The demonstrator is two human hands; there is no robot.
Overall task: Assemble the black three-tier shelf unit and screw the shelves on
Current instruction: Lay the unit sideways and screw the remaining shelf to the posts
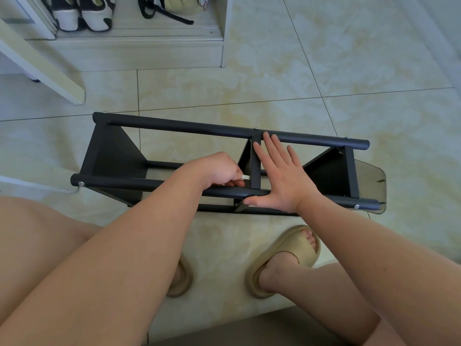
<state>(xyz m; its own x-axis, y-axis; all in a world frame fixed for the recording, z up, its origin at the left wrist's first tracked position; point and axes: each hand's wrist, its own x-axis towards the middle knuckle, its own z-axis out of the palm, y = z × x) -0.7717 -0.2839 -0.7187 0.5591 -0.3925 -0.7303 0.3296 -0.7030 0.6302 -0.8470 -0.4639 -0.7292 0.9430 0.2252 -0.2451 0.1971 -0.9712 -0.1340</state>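
Note:
The black shelf unit (174,128) lies on its side on the tiled floor, its round poles running left to right with three shelves between them. My right hand (277,176) lies flat with straight fingers across the middle shelf (245,158), thumb against the near pole (139,184). My left hand (219,171) is curled just left of that shelf, above the near pole, pinching a small silver tool (245,177), likely a hex key. Silver screw heads show at the pole ends.
A smoky transparent stool or tray (371,176) sits under the unit's right end. A white cabinet (139,43) with shoes stands at the back; a white board (42,68) leans at left. My feet in beige slippers (284,260) rest near the unit.

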